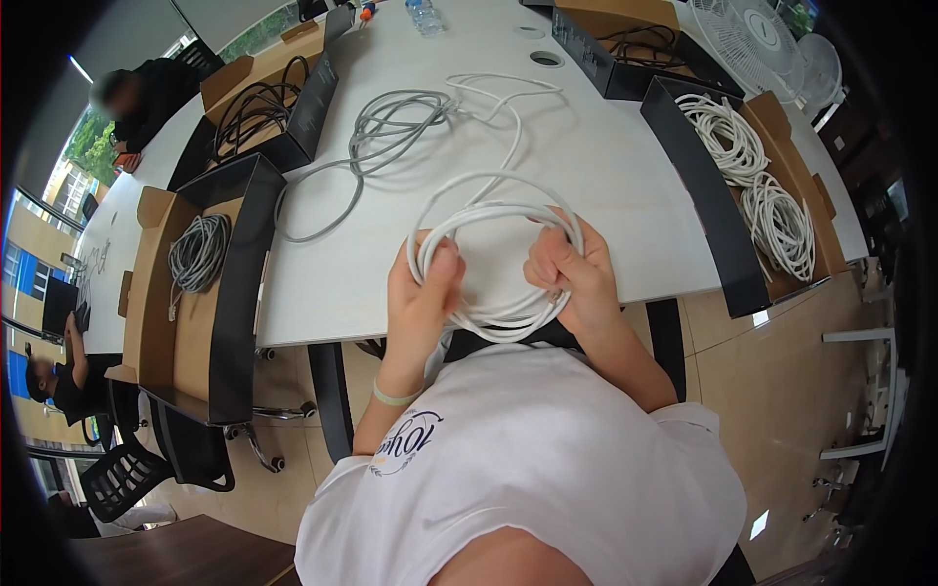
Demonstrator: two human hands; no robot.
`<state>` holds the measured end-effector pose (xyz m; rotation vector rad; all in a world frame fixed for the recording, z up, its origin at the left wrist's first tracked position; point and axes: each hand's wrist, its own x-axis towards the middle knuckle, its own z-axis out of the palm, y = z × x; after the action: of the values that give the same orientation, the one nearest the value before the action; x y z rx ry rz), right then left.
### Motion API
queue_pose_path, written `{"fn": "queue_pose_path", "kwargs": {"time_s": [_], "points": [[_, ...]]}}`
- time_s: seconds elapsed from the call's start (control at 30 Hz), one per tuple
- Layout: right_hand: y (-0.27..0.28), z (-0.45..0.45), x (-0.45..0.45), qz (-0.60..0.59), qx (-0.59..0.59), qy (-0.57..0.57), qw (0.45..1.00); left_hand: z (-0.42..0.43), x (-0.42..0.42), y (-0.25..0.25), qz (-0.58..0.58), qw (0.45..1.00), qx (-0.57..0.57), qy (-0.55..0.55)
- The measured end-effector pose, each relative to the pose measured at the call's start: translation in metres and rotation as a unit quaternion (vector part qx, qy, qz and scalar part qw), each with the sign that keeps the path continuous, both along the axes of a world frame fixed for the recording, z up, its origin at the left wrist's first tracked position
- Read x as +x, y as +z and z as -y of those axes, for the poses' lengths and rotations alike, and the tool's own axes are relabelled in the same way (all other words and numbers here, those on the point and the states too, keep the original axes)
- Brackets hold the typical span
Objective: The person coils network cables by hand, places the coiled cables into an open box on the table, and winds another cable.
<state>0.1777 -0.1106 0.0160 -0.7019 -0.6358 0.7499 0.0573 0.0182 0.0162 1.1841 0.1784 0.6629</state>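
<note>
A coiled white cable (508,327) hangs in loops between my two hands, just above the table's near edge. My left hand (427,278) is closed around the loops on the left side. On the opposite side, my right hand (572,264) grips the same coil, fingers curled in. From the coil, a loose length of white cable runs away over the tabletop toward the back. Beside that loose length lies a loosely looped grey cable (391,127), its strands touching or near the white one.
A box (244,293) at left holds a grey cable coil (199,254). Behind it, another box holds black cables (259,112). At right, a box (703,195) contains white coils (777,225); a box with dark cables (640,44) and a fan (747,44) stand beyond. Two people sit left.
</note>
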Motion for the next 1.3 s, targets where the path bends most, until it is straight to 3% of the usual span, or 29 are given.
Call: {"fn": "queue_pose_path", "kwargs": {"time_s": [0.07,0.1,0.17,0.2,0.23,0.27,0.3,0.37,0.47,0.53,0.6,0.7,0.77,0.9,1.13,1.3], "points": [[0.003,0.001,0.000,0.010,0.020,-0.029,0.999,0.005,0.000,-0.001,-0.037,0.982,0.166,0.082],[0.003,0.004,0.002,0.021,0.037,-0.064,0.997,0.006,0.001,0.001,-0.037,0.982,0.166,0.083],[0.008,0.007,0.003,0.040,0.051,-0.132,0.989,0.007,0.005,0.003,-0.082,0.902,0.387,0.171],[0.009,0.009,0.007,0.041,0.052,-0.132,0.989,0.002,0.006,0.002,-0.070,0.903,0.402,0.136],[0.010,0.013,0.012,0.019,0.081,-0.108,0.991,0.004,0.005,0.004,-0.069,0.903,0.402,0.137],[0.011,0.015,0.015,-0.002,0.110,-0.085,0.990,0.008,0.004,0.010,-0.044,0.973,0.215,0.064],[0.010,0.015,0.017,-0.019,0.116,-0.079,0.990,0.011,0.003,0.014,-0.019,1.000,0.018,-0.013],[0.012,0.015,0.012,-0.028,0.120,-0.049,0.991,-0.004,0.002,0.006,-0.014,0.999,-0.015,-0.045],[0.008,0.010,0.008,-0.026,0.114,-0.023,0.993,-0.011,-0.003,0.005,0.016,0.954,-0.217,-0.208],[0.008,0.008,0.007,-0.012,0.105,-0.032,0.994,-0.011,-0.002,0.010,-0.010,0.967,-0.176,-0.185],[0.015,0.007,0.007,-0.019,0.001,-0.056,0.998,-0.014,0.000,0.006,-0.033,0.977,-0.135,-0.160],[0.018,0.008,0.014,-0.015,-0.036,-0.051,0.998,-0.019,0.000,-0.008,0.057,0.959,-0.184,-0.207],[0.018,0.009,0.016,-0.018,-0.030,-0.051,0.998,-0.006,-0.002,-0.002,0.096,0.983,-0.127,-0.095],[0.021,0.011,0.013,0.008,-0.081,-0.045,0.996,0.001,-0.003,-0.002,0.105,0.992,-0.033,-0.063],[0.017,0.005,0.015,-0.011,-0.081,-0.027,0.996,0.007,0.001,0.002,0.016,0.999,0.036,0.027],[0.014,0.007,0.014,0.102,-0.143,-0.086,0.981,0.006,0.001,0.009,-0.013,0.999,0.024,0.018]]}}
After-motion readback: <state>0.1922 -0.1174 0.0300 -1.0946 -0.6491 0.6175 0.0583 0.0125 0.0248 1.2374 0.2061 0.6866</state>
